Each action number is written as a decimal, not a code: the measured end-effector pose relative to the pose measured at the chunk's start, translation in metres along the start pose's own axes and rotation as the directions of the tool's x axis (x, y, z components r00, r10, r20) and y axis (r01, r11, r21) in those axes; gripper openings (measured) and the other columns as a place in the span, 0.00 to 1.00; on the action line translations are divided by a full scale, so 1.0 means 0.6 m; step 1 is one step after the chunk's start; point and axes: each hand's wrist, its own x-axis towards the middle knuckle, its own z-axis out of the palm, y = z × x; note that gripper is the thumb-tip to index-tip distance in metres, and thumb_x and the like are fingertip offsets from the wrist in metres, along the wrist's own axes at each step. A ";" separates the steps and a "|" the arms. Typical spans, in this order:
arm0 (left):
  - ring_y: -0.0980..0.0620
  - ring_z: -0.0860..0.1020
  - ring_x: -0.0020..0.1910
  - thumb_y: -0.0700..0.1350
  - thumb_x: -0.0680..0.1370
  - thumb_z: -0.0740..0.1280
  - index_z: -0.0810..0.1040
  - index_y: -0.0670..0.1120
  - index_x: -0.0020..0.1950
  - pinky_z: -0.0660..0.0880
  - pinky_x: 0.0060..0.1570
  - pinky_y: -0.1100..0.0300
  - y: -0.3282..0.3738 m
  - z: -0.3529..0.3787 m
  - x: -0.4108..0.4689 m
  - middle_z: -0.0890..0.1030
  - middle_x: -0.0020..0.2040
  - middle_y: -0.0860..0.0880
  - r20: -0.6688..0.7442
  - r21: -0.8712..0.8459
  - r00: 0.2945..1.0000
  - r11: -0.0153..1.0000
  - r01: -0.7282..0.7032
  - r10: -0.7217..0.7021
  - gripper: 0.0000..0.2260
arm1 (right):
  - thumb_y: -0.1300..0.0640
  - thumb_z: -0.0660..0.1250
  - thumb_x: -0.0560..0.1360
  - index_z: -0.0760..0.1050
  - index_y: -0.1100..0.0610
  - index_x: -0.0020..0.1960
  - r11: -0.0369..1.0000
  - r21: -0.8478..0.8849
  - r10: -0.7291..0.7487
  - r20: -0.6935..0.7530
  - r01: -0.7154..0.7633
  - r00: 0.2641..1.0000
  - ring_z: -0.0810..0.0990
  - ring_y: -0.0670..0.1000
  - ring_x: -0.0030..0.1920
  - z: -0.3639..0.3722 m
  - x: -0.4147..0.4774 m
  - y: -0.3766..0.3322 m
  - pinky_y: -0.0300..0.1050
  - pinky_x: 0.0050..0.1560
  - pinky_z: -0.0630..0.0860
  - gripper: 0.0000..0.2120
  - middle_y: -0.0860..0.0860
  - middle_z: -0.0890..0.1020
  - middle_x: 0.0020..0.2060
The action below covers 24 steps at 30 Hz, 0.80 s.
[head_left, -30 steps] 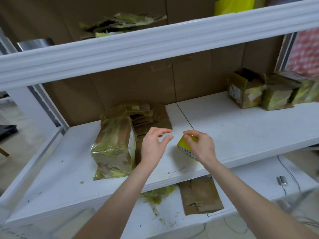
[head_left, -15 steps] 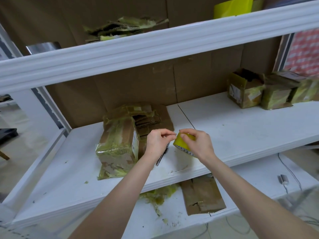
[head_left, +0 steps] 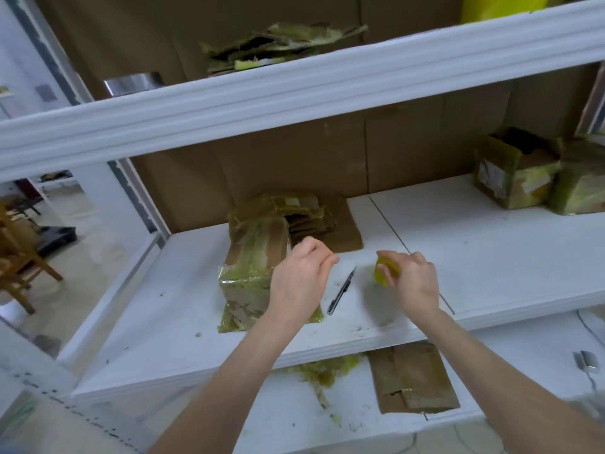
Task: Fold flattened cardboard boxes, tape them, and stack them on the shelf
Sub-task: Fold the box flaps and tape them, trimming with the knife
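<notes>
Head view is showing the hands parting: a moment ago they were meeting at the yellow tape roll (head_left: 385, 274), so probably tape is being pulled out. The right hand (head_left: 415, 285) is gripping the roll; the left hand (head_left: 299, 278) is curling thumb to forefinger, and I cannot tell whether it is pinching tape. The box (head_left: 252, 257) is standing on the shelf (head_left: 491, 273), left of both hands, already covered in wrinkled greenish tape.

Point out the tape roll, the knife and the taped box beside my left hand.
tape roll (head_left: 382, 275): head view, on its bare yellow side.
knife (head_left: 342, 290): head view, on the middle of its dark handle.
taped box (head_left: 253, 257): head view, on its top face.
</notes>
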 end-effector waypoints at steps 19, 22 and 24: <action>0.47 0.72 0.67 0.49 0.81 0.62 0.70 0.45 0.71 0.68 0.67 0.55 -0.188 -0.083 -0.053 0.74 0.68 0.46 0.221 -0.305 0.706 0.640 0.705 -0.672 0.20 | 0.37 0.59 0.77 0.63 0.52 0.74 0.936 0.265 0.130 0.354 -0.232 0.926 0.73 0.55 0.63 0.100 -0.037 -0.294 0.48 0.56 0.71 0.31 0.53 0.70 0.67; 0.50 0.73 0.66 0.46 0.82 0.59 0.74 0.46 0.68 0.68 0.67 0.56 -0.206 -0.075 -0.064 0.77 0.65 0.48 0.212 -0.426 0.685 0.565 0.707 -0.697 0.15 | 0.41 0.58 0.79 0.65 0.52 0.74 0.897 0.340 0.168 0.329 -0.283 0.929 0.74 0.54 0.62 0.114 -0.042 -0.290 0.48 0.58 0.70 0.27 0.53 0.72 0.65; 0.51 0.73 0.65 0.48 0.82 0.58 0.76 0.49 0.67 0.68 0.68 0.54 -0.210 -0.072 -0.070 0.77 0.65 0.49 0.272 -0.555 0.632 0.418 0.719 -0.726 0.15 | 0.44 0.54 0.81 0.66 0.53 0.74 0.894 0.356 0.169 0.295 -0.272 0.940 0.73 0.54 0.63 0.120 -0.046 -0.292 0.48 0.60 0.69 0.24 0.53 0.72 0.65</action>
